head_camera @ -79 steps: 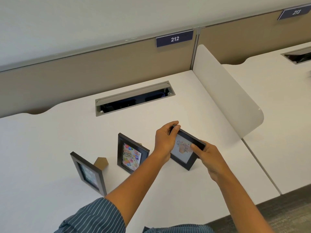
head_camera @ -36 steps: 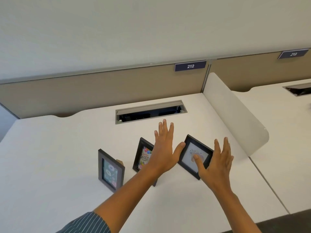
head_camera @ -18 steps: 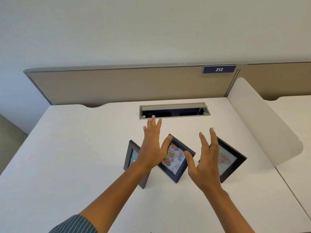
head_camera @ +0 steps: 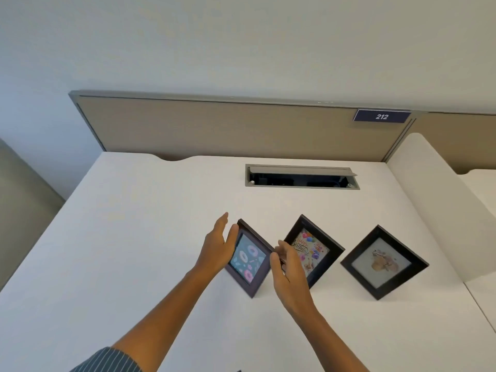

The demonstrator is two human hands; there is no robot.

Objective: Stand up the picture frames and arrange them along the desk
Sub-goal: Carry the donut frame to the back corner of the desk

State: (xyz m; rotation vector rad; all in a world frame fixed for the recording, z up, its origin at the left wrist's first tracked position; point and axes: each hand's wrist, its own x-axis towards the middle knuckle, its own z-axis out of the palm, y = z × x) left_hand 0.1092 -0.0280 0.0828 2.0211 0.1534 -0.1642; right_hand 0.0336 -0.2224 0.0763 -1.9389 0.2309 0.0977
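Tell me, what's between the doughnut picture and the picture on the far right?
The dark-framed birthday picture stands between them in the head view.

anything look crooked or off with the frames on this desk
Nothing damaged. All three black picture frames stand, but they are not in a straight row: the doughnut-print frame sits nearest the camera. The left hand and right hand flank its two sides. The grey cable hatch behind is open.
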